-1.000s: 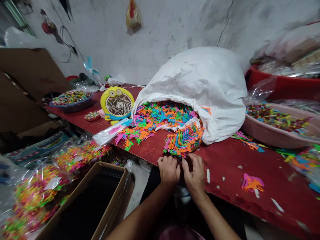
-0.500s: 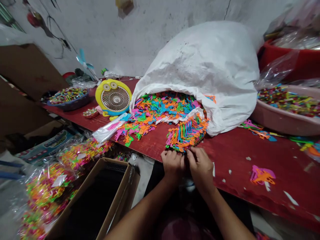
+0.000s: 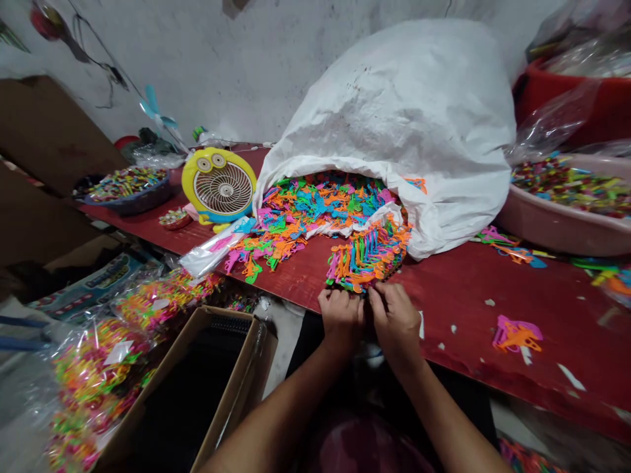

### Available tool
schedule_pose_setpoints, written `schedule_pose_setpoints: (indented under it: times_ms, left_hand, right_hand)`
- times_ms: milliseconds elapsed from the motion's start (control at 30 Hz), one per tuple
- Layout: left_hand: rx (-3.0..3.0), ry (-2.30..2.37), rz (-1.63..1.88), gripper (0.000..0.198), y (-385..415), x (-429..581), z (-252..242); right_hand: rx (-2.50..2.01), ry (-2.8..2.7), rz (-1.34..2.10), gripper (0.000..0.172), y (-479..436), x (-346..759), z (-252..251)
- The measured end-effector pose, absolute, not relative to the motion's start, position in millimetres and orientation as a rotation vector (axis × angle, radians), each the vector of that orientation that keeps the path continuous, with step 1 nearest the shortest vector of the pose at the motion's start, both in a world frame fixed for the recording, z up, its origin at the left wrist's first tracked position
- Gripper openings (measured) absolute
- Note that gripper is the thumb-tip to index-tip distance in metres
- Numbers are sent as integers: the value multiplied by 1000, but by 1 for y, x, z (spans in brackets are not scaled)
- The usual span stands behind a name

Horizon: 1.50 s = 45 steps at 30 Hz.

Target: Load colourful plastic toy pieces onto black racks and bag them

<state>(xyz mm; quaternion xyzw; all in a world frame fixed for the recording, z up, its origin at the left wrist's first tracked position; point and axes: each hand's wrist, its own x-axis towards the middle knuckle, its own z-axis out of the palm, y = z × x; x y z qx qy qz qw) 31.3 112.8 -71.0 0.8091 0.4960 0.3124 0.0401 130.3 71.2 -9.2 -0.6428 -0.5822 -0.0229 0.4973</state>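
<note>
At the table's front edge, my left hand point(image 3: 342, 318) is closed with its fingers curled. Close beside it on the right is my right hand point(image 3: 397, 322), thumb and forefinger pinched together. Whatever lies between the fingertips is dark, small and mostly hidden. Just beyond both hands lies a neat row of small colourful plastic pieces point(image 3: 367, 256), orange, green, blue and pink, set side by side. Behind the row, a big white sack point(image 3: 394, 112) lies with its mouth towards me, spilling a loose heap of similar pieces point(image 3: 325, 203).
A yellow fan point(image 3: 219, 185) stands left of the sack on the red table point(image 3: 444, 309). Below left are an open cardboard box point(image 3: 254, 348) and clear bags of bright pieces point(image 3: 98, 368). A pink basin point(image 3: 547, 220) sits at right, near a loose pink and orange cluster point(image 3: 516, 334).
The view has tilted down slightly, so things sit a little higher in the picture. Both hands stay close together at the table edge, with hardly any movement.
</note>
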Motion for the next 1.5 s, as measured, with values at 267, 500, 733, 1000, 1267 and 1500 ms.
schedule_pose_setpoints:
  times_ms: [267,500,733,1000,1267,1500]
  left_hand:
    - [2382,1353,1158,14,87,-1,-39]
    - [2406,1128,1331,23,98,-19,25]
    - [2763,890,999,22,134,-17,61]
    - [2884,746,727,28,153,-5,70]
    - [2678,646,824,25,158,-10,61]
    - [2638,708,1044,24,158,-16,52]
  right_hand:
    - [-1512,-1321,137,25,60,140,-19]
    - [-1629,-1390,160,24,55,124,-28]
    - [-1742,-1416,-100,29,72,116,-39]
    - [-1927,-1370,-144,33,87,114,-43]
    - [-1917,-1341,-92,27,88,111,-46]
    - [-1888,-1212,37,21,86,110,-42]
